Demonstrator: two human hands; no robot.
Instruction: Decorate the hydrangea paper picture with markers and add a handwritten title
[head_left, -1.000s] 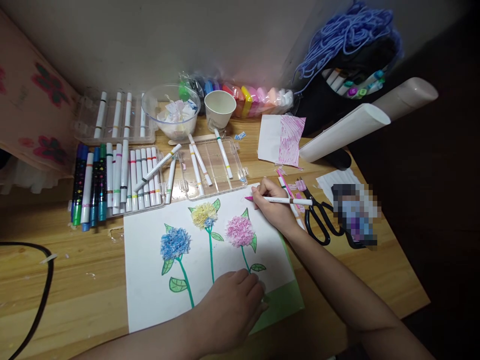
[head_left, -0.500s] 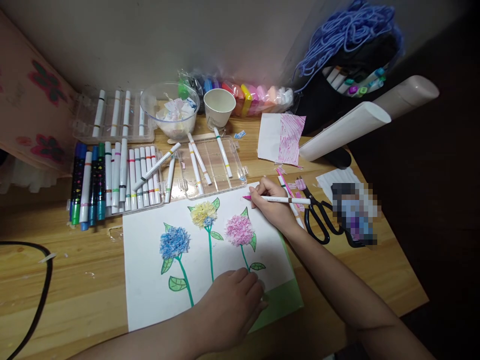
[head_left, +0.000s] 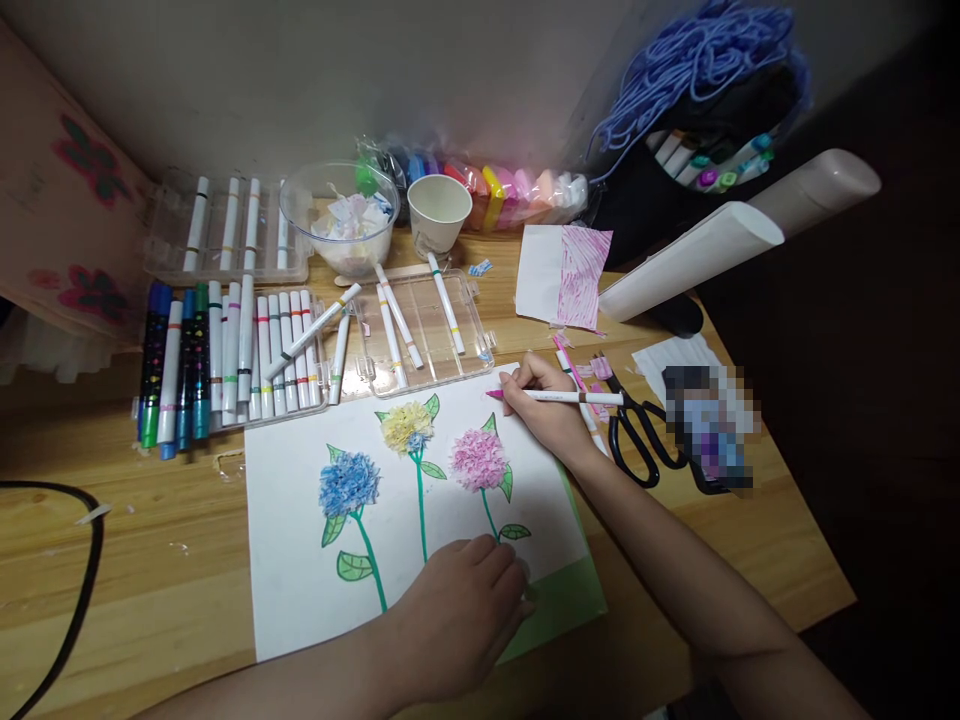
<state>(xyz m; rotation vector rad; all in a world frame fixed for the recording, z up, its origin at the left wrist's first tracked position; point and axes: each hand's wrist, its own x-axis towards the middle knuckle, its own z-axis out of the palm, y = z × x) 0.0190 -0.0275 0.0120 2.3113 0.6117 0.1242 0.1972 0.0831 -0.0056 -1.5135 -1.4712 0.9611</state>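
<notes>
Against a grey wall (head_left: 300,80), a wooden bench (head_left: 165,540) carries your white paper (head_left: 292,580), which overlaps a green sheet (head_left: 562,605) at its lower right. Your right hand (head_left: 541,402) grips a pink-tipped marker (head_left: 570,397), its tip at the paper's upper right, above the pink flower (head_left: 480,460); you cannot tell whether it touches. Your left hand (head_left: 469,615) lies over the lower part of the paper with fingers curled; whether it holds anything is hidden. Blue (head_left: 350,485) and yellow (head_left: 405,428) flowers stand to the pink one's left. Black-handled scissors (head_left: 636,450) lie right of your right wrist, and a clear bowl (head_left: 296,222) of paper scraps sits beyond, beside a paper cup (head_left: 436,225).
</notes>
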